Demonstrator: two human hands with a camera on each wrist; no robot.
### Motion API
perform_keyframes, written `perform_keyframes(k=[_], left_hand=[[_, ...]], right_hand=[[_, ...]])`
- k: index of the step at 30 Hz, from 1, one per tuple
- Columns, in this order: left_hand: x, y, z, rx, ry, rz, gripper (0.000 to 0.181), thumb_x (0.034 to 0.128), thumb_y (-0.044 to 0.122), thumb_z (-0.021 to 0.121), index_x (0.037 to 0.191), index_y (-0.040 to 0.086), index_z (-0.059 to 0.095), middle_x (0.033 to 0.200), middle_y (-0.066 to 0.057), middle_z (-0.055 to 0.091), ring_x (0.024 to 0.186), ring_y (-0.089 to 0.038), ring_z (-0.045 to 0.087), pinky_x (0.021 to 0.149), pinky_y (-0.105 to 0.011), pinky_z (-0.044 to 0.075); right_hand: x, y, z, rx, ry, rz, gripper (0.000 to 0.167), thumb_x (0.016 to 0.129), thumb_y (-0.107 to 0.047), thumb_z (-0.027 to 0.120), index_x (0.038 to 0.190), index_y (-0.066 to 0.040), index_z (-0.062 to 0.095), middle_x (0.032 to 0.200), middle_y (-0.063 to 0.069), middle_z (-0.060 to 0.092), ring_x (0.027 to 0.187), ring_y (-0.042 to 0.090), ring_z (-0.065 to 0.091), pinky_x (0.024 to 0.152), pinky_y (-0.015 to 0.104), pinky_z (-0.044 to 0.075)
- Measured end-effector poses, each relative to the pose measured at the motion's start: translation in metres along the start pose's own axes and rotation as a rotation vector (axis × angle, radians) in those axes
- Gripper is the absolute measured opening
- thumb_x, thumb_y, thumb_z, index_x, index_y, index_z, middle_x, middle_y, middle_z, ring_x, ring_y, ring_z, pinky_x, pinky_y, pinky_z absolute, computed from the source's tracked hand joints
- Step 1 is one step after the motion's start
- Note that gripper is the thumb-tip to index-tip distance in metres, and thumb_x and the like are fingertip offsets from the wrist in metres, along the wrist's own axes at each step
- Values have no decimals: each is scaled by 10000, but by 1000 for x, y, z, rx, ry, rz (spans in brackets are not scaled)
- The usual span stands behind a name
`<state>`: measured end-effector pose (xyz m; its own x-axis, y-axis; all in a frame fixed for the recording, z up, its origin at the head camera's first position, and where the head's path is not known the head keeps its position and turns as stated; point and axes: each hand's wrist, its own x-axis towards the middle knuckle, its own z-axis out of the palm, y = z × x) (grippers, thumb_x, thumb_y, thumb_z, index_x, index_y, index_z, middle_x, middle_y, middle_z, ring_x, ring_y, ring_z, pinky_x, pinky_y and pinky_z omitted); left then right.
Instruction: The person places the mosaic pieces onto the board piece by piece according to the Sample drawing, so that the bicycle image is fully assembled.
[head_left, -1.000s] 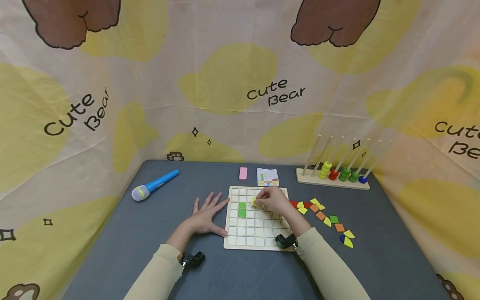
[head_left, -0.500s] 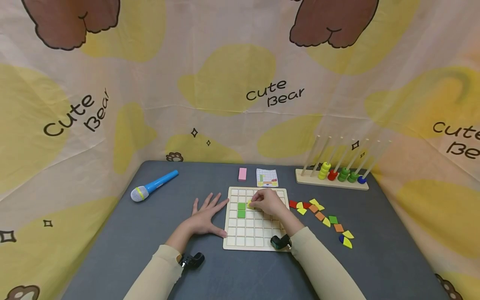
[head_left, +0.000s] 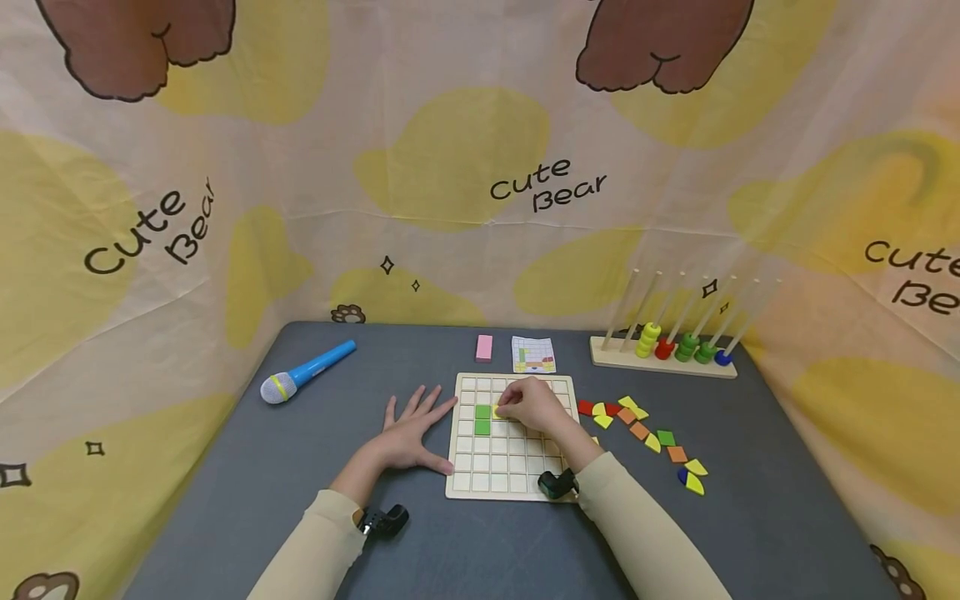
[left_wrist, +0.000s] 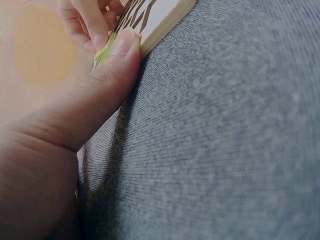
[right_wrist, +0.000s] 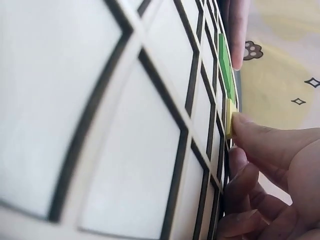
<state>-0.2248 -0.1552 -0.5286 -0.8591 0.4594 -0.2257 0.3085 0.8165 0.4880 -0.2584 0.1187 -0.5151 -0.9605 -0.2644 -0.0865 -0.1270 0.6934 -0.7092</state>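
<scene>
A white grid board (head_left: 510, 475) with a pale wooden frame lies on the dark grey table. Two green square tiles (head_left: 483, 419) sit in neighbouring cells near its left side. My right hand (head_left: 534, 404) pinches a yellow tile (right_wrist: 230, 119) at a cell just right of the upper green one; the fingers cover most of its shape. Spread flat, my left hand (head_left: 408, 433) rests on the table, its thumb and a fingertip touching the board's left edge. In the left wrist view the thumb (left_wrist: 117, 55) presses against that edge.
Several loose coloured tiles (head_left: 639, 431) lie scattered to the board's right. Behind the board are a pink block (head_left: 484, 347) and a pattern card (head_left: 533, 355). A bead rack (head_left: 663, 358) stands back right, a blue toy microphone (head_left: 309, 372) back left. A printed cloth hangs behind.
My right hand has moved slightly left with the yellow tile, to the cell beside the upper green tile. The left hand has stayed put.
</scene>
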Motion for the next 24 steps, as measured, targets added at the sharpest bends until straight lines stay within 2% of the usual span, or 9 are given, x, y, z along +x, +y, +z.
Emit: perform_keyframes(k=[13,20,24], left_hand=[[-1,0,-2,-4,0,6,1211,648,714,822,1620,374,185,1717,-3,32,1574,-317,-96,1138,-686,-184],[-2,2,-3,-8,-3,13,1207,654,701,827,1621,363,189,1717,-14,31,1574,-319,-93,1140,-688,-179],[-2,1,-3,-10,1,14,1206,653,688,837,1621,355,200,1717,-24,39,1574,-327,-89,1140,-694,-168]], right_hand=[[-1,-5,-4,-24,-23,16,108,849,-194,827,798,-178,733,738,-28,641,697,145,552,662,296,434],[-7,-11,-20,34,-5,25,76,860,-180,815,871,-146,748,800,-2,651,748,165,564,664,299,453],[-11,-12,-33,39,23,4,70,874,-193,800,879,-142,751,816,-6,664,776,164,586,677,308,460]])
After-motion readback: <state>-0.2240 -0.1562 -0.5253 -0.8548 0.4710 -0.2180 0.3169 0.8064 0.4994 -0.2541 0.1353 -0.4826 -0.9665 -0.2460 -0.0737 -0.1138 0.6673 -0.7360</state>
